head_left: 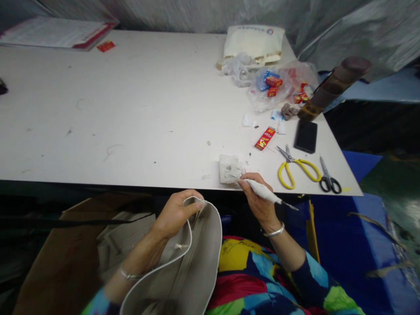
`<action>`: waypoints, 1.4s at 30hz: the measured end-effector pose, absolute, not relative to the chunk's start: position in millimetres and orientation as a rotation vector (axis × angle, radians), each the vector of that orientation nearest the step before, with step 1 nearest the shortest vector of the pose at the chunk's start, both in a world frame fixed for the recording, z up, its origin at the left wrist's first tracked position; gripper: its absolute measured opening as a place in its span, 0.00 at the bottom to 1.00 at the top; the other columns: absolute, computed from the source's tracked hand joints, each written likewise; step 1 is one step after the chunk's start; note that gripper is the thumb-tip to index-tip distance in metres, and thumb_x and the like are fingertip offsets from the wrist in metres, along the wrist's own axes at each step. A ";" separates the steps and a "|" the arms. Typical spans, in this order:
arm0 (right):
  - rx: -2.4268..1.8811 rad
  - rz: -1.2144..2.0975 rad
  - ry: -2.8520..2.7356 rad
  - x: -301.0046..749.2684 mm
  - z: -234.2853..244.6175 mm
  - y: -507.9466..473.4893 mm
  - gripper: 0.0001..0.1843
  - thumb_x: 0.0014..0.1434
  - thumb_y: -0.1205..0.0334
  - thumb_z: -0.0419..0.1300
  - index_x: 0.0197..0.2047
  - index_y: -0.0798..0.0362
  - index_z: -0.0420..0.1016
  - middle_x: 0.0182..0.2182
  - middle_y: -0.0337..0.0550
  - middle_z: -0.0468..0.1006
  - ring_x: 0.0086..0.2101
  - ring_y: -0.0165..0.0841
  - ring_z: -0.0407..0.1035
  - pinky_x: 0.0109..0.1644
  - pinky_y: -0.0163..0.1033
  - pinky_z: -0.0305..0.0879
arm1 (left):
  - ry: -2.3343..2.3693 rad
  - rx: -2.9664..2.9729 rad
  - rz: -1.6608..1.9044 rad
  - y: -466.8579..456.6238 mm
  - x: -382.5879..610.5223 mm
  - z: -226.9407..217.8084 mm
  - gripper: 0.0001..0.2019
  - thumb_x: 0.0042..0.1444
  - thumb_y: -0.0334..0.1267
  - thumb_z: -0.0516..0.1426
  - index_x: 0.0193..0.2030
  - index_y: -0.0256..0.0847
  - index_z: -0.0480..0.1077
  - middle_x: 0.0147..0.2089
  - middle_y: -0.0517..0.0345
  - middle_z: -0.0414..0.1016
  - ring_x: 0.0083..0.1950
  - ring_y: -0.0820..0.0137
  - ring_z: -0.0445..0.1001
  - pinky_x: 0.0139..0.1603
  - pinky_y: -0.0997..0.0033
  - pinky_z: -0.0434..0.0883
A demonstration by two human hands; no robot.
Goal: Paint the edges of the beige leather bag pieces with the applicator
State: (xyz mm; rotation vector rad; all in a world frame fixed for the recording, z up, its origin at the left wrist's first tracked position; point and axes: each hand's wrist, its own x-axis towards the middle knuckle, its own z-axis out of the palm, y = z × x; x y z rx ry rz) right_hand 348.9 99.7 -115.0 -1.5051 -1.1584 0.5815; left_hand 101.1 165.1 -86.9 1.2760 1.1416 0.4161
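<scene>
My left hand (175, 212) is closed on the piped rim of a beige fabric bag (193, 262) that lies across my lap. My right hand (257, 197) grips a white pen-like tool (262, 190) with a thin metal end sticking out to the right. The tool's front tip rests at a small white block (229, 169) near the table's front edge. Both wrists wear a silver bangle.
Yellow-handled scissors (297, 169), small black scissors (328, 177), a black phone (306, 135) and a red packet (265, 138) lie at the right of the white table (114, 113). Plastic bags with red boxes (278, 85), a cream bag (254, 41) sit behind. A cardboard box (62, 245) stands lower left.
</scene>
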 end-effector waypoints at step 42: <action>-0.968 0.444 -2.071 315.2 -98.5 81.2 0.06 0.74 0.61 0.61 0.42 0.51 0.76 0.34 0.44 0.81 0.33 0.34 0.68 0.39 0.43 0.65 | 0.962 0.812 0.449 159.9 104.4 -90.1 0.17 0.39 0.40 0.74 0.31 0.35 0.74 0.28 0.59 0.73 0.29 0.73 0.68 0.32 0.74 0.65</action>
